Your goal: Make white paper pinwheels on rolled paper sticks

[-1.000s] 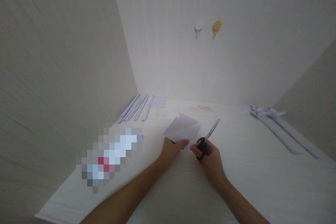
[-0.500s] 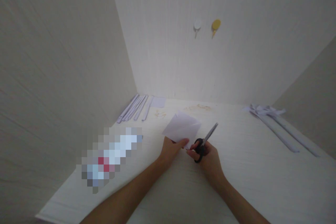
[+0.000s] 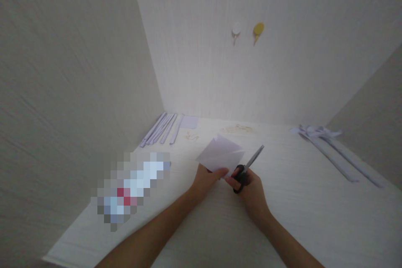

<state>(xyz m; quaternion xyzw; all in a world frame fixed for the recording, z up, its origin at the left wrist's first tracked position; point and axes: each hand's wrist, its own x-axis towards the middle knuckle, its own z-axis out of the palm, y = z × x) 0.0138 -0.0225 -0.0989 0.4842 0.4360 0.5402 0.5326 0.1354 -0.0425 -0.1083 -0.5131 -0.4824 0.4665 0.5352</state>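
Observation:
A white sheet of paper (image 3: 221, 150) is tilted above the table, pinched near its lower edge by my left hand (image 3: 207, 178), thumb on top. My right hand (image 3: 251, 188) is closed around black-handled scissors (image 3: 241, 178), whose blades point up and away to the right, off the paper. The right fingertips meet the paper's near corner, close to the left thumb. What the fingers beneath the paper do is hidden.
Folded paper strips (image 3: 161, 130) and a small paper square (image 3: 189, 122) lie at the back left. Rubber bands (image 3: 241, 128) sit near the wall, more strips (image 3: 329, 155) at right. A blurred-out object (image 3: 138, 186) lies left. Two hooks (image 3: 258, 29) hang on the wall.
The paper has shifted slightly to the right along with my left hand. My right fingertips have come onto its near corner, and the scissors have moved a little right.

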